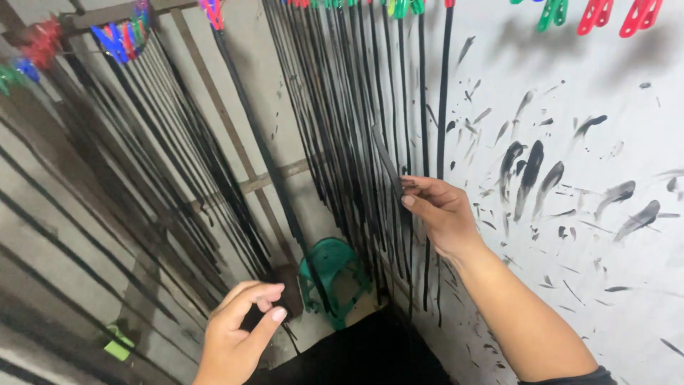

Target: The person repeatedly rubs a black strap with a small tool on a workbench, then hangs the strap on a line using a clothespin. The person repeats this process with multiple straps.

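Fingers (420,191) of the right hand (442,214) are pinched closed on a dark flat strip (385,160), held just in front of the hanging black strips (342,128); the strip's upper end rises clear of the hand, while its lower end merges with the hanging ones and cannot be traced. Left hand (239,331) is low in the view, thumb and forefinger curled toward each other; whether they hold anything is not discernible, since a dark shape behind them blurs into the background.

The hanging black strips are suspended from coloured clothes pegs (121,36), red, blue and green, along the top edge, where several pegs are cut off by the frame. The wooden frame (278,178) shows only in parts between the strips. The left side of the view is blurred.

A white wall (605,249) on the right carries black smears and brush marks. A green plastic stool (331,274) stands on the floor in the corner, partly hidden by strips. A small green item (117,346) lies at lower left, too blurred to identify.

Open room lies between the two hands, above the dark floor area.
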